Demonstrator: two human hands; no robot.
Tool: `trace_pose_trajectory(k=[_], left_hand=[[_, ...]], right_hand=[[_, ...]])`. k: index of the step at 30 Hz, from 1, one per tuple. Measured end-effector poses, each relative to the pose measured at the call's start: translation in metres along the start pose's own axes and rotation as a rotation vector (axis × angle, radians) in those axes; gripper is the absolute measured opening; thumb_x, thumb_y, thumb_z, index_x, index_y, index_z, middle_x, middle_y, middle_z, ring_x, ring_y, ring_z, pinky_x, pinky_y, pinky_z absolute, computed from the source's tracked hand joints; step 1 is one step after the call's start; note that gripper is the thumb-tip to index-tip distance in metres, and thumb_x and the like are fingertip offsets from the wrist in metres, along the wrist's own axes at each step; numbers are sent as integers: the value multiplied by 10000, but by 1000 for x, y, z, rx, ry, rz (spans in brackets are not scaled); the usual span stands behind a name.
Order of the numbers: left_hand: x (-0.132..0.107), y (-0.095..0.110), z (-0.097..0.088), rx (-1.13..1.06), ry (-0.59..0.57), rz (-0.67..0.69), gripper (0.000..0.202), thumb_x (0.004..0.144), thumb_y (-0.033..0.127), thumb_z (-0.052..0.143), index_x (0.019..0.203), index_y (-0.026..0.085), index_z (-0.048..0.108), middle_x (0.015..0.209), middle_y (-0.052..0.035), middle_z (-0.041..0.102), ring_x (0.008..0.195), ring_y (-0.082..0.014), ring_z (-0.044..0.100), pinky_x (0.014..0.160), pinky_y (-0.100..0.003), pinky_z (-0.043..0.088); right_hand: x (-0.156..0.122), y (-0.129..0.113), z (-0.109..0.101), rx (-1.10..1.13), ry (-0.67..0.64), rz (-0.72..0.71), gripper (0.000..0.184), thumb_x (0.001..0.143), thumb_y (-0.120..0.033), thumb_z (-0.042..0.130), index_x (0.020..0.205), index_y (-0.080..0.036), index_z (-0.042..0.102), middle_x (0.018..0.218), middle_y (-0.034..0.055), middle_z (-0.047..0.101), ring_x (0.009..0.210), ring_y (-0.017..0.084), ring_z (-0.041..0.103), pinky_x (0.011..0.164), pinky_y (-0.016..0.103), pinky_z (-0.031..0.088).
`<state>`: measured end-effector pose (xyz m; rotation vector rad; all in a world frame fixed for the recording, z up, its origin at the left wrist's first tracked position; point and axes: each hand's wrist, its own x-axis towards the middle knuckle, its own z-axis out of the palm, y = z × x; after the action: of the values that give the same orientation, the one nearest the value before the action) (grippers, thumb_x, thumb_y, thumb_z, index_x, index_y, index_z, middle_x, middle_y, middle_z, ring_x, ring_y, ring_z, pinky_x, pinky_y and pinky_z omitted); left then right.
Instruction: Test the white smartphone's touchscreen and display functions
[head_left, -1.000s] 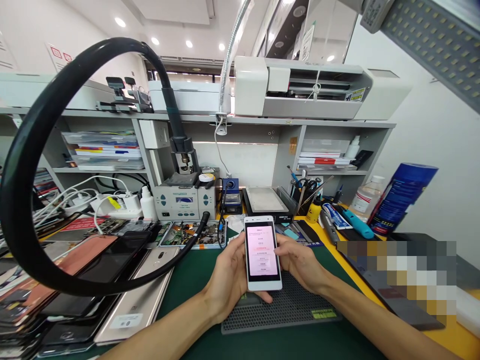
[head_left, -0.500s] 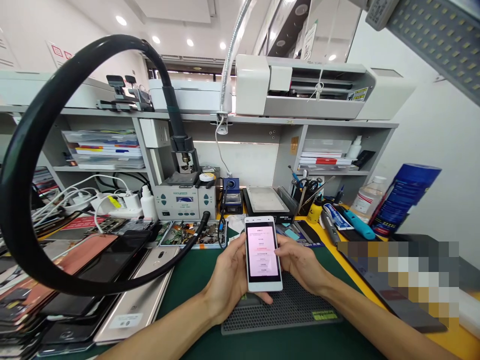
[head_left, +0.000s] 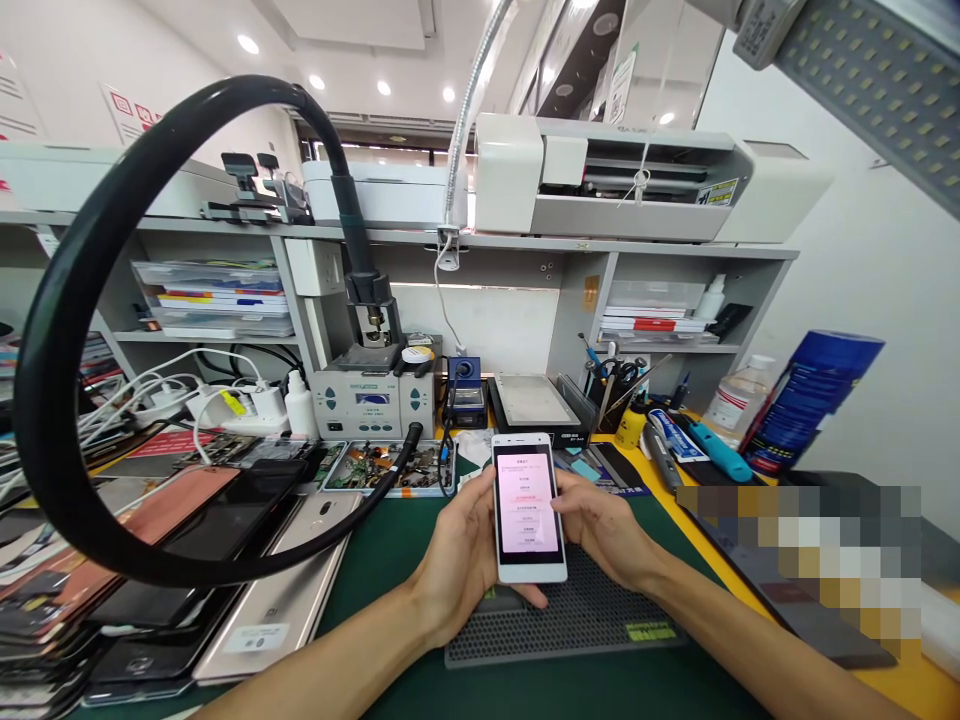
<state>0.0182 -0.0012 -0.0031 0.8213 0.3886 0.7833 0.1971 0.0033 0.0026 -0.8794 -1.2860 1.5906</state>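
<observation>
A white smartphone point(head_left: 528, 506) with a lit pink screen is held upright above a black perforated mat point(head_left: 570, 625). My left hand point(head_left: 454, 560) wraps round its left edge and bottom, thumb under the lower end. My right hand point(head_left: 604, 530) grips the right edge, with its thumb resting at the screen's side. Both hands hover over the green bench mat point(head_left: 390, 560).
Many phones and back covers point(head_left: 225, 560) lie stacked at the left. A thick black hose point(head_left: 67, 330) loops from the hot-air station point(head_left: 371, 400). A parts tray point(head_left: 382, 468), a heating plate point(head_left: 536, 400), tool cup point(head_left: 611, 385), bottles and a blue pack point(head_left: 802, 400) stand behind and right.
The view has shifted slightly; the phone and both hands keep the same hold.
</observation>
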Motion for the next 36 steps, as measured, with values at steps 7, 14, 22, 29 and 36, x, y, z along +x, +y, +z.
trace_pose_trajectory(k=[7,14,22,29,36], left_hand=[[0,0,-1,1,-12,-1,571,927,569,353,1293,193,578,1113,-154,587,910,-272,592,583,-355,562],[0,0,-1,1,-7,0,545,934,549,349,1284,203,582,1089,-143,596,903,-275,596,580,-358,561],[1,0,0,-5,-12,5,556,937,552,340,1291,195,577,1079,-145,591,893,-273,593,572,-354,560],[0,-1,1,-1,-10,2,558,937,552,332,1292,196,575,1039,-132,583,860,-265,597,560,-349,554],[0,0,0,9,-1,-4,560,935,556,341,1295,196,573,1087,-145,586,900,-277,599,580,-356,562]], right_hand=[[-1,0,-1,6,3,0,412,768,-220,515,1163,-188,626,1090,93,701,985,293,617,816,411,470],[0,1,-1,14,3,1,397,762,-215,515,1141,-183,627,1081,90,700,992,296,612,838,422,456],[0,-1,1,1,-5,3,406,752,-199,504,1138,-180,629,1048,88,702,952,286,609,808,416,463],[0,-2,1,11,-3,-6,386,750,-201,507,1112,-180,638,997,75,697,951,283,607,818,412,459],[1,1,-2,-4,-18,-8,404,765,-206,500,1147,-181,631,1053,92,693,953,286,607,819,412,458]])
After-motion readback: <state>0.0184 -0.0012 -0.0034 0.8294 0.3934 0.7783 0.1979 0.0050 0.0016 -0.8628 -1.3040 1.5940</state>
